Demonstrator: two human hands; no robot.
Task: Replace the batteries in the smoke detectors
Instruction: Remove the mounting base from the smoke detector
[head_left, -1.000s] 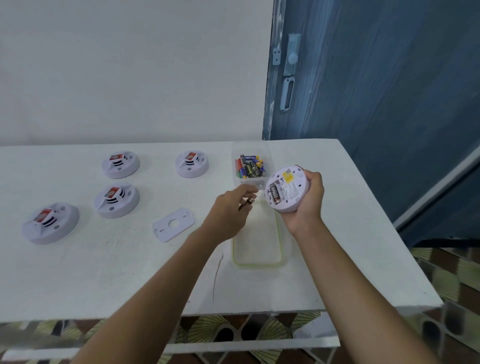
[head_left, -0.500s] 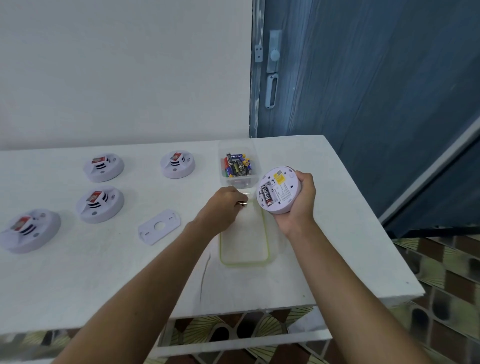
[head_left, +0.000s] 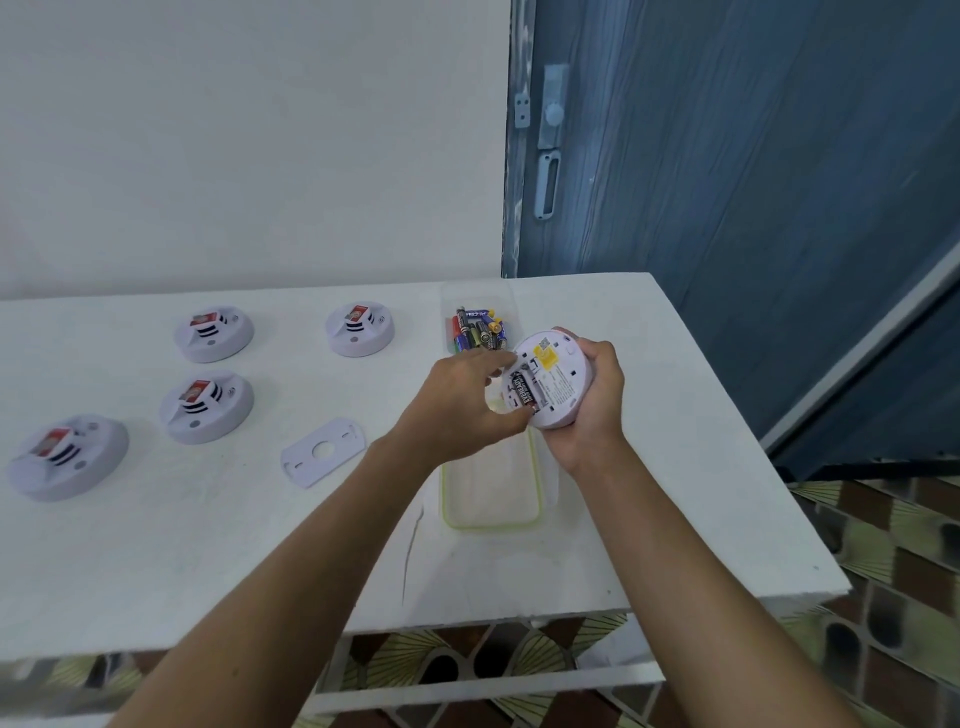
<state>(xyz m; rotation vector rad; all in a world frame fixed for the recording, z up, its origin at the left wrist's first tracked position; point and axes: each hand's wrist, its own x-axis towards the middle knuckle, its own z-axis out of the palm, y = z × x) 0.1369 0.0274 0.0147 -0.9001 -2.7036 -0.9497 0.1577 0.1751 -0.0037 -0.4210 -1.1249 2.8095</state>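
2 hands (head_left: 462, 405) cover detector (head_left: 558, 384) edges; battery (head_left: 523, 391) partly hidden.

One wide-angle camera, worn on the head, looks forward and down over the white table (head_left: 208, 561). The left hand (head_left: 462, 405) and right hand (head_left: 597, 400) sit near mid-frame, close by.

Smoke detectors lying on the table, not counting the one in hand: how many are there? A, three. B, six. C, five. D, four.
D: the table bears the nearest detector, the middle detector, the back-left detector and the back-right detector; the right hand grips the fifth detector.
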